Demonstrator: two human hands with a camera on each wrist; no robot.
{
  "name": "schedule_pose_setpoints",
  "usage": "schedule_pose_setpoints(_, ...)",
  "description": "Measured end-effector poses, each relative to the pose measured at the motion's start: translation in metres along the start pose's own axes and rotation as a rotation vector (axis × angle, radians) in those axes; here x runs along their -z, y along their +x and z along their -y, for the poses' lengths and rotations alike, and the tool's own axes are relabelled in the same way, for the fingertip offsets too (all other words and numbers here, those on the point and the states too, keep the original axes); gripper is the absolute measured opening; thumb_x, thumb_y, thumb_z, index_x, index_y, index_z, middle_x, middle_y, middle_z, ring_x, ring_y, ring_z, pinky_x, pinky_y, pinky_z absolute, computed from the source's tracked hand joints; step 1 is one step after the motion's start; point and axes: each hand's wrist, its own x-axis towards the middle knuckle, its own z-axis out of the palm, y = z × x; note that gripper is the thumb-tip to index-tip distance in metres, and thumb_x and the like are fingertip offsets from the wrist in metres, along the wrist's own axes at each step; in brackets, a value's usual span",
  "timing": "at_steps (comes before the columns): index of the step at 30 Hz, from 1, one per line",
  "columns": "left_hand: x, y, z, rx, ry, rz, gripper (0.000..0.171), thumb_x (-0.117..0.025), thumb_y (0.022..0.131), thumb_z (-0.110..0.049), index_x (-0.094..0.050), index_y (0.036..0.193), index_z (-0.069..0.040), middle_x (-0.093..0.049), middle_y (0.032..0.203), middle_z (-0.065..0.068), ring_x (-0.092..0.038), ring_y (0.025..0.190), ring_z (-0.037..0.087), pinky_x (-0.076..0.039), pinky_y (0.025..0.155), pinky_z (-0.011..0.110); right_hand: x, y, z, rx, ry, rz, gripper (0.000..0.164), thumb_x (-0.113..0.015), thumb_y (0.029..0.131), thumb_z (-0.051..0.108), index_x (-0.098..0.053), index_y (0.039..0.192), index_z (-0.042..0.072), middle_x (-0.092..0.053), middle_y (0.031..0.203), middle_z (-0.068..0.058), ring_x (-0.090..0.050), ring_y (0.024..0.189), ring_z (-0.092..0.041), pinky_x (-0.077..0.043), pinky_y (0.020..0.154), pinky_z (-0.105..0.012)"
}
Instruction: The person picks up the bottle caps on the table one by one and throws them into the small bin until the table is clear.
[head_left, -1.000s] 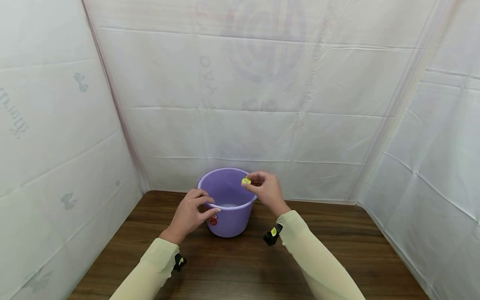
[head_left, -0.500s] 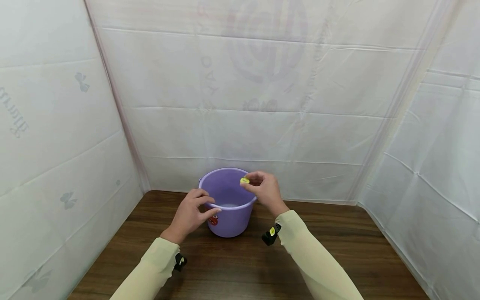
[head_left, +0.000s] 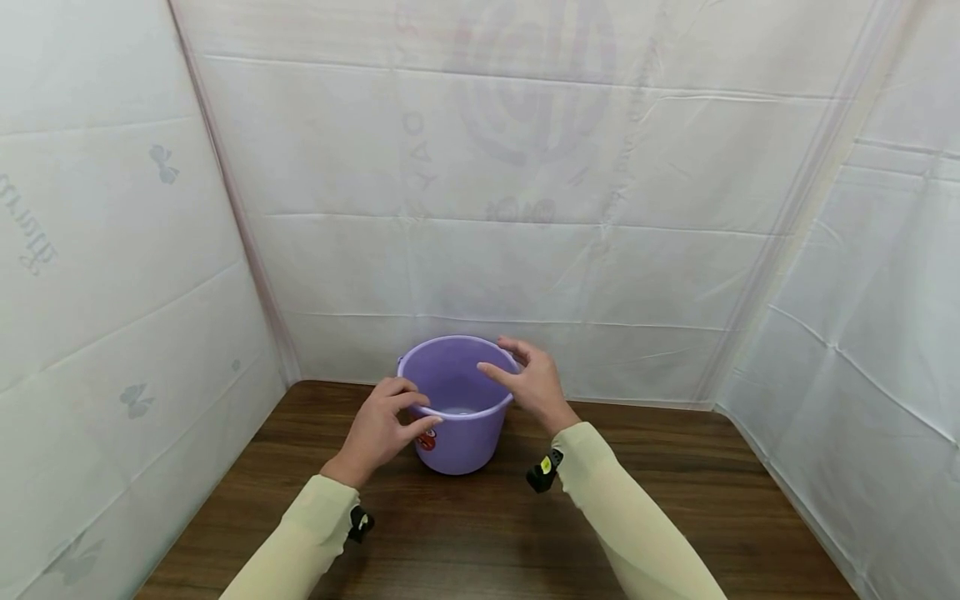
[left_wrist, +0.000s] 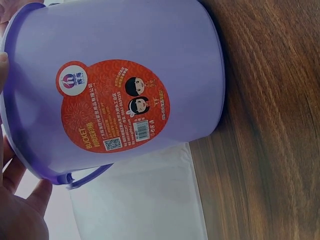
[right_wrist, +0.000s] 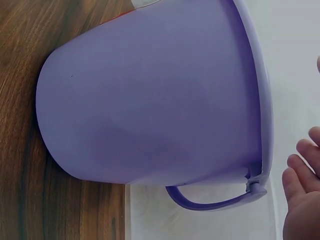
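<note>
A purple bucket [head_left: 461,446] stands upright on the wooden table, its red label [left_wrist: 120,107] facing my left wrist camera. My left hand [head_left: 377,429] grips the near left part of its rim, the fingers bent over the edge and the thumb along the front. Over the right side of the rim is my right hand [head_left: 534,387], thumb and fingers spread apart with nothing between them. Deep inside the bucket a small pale patch [head_left: 459,411] shows above the near rim; most of the floor is hidden by that rim.
The dark wooden table [head_left: 450,542] runs up to white cloth sheets [head_left: 480,267] behind and on both sides. The bucket stands close to the back sheet. Its purple handle [right_wrist: 215,204] hangs down from the rim on the far side.
The small yellow piece pinched in my right hand is let go and out of sight; thumb and fingers have parted over the bucket. My left hand has stayed at the rim.
</note>
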Motion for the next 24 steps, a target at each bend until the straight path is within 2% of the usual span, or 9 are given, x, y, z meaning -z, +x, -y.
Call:
schedule_pose_setpoints(6,-0.001,0.0,0.001,0.006,-0.005,0.002,0.026,-0.092,0.076,-0.032,-0.077,0.091,-0.017,-0.065,0.098,-0.004,-0.054,0.098,0.014,-0.051,0.077,0.033,0.005,-0.003,-0.004,-0.031,-0.009,0.004,0.065,-0.085,0.081,0.052,-0.067,0.132,0.016,-0.064,0.142,-0.006,-0.056,0.136,-0.036,-0.045,0.113,-0.052)
schedule_pose_setpoints(9,-0.002,0.0,0.001,0.012,-0.005,0.005,0.026,-0.092,0.076,-0.032,-0.077,0.091,-0.017,-0.064,0.099,-0.004,-0.054,0.098,0.015,-0.051,0.078,0.033,0.009,-0.005,-0.008,-0.038,-0.015,0.005,0.064,-0.084,0.081,0.052,-0.068,0.131,0.015,-0.064,0.141,-0.009,-0.056,0.135,-0.038,-0.045,0.112,-0.052)
schedule_pose_setpoints(14,-0.002,0.0,0.002,0.023,-0.014,0.005,0.025,-0.092,0.076,-0.032,-0.077,0.091,-0.019,-0.064,0.1,-0.005,-0.054,0.101,0.015,-0.05,0.081,0.035,0.016,-0.008,-0.013,-0.032,-0.041,-0.003,0.061,-0.084,0.084,0.047,-0.069,0.13,0.008,-0.066,0.137,-0.015,-0.059,0.13,-0.038,-0.047,0.11,-0.053)
schedule_pose_setpoints(20,-0.002,0.001,0.004,0.014,-0.003,0.009,0.029,-0.092,0.077,-0.033,-0.076,0.094,-0.016,-0.065,0.101,-0.003,-0.055,0.101,0.016,-0.051,0.083,0.038,0.027,-0.012,-0.018,-0.068,-0.081,-0.01,0.055,-0.082,0.087,0.044,-0.07,0.129,0.012,-0.066,0.138,-0.01,-0.058,0.132,-0.04,-0.048,0.109,-0.051)
schedule_pose_setpoints(24,0.0,0.001,0.005,-0.013,0.013,0.01,0.035,-0.092,0.076,-0.033,-0.075,0.099,-0.014,-0.067,0.103,-0.002,-0.057,0.1,0.017,-0.052,0.085,0.039,0.035,-0.017,-0.022,-0.065,-0.105,-0.015,0.052,-0.082,0.088,0.038,-0.069,0.131,0.01,-0.066,0.139,-0.012,-0.059,0.131,-0.04,-0.048,0.109,-0.051)
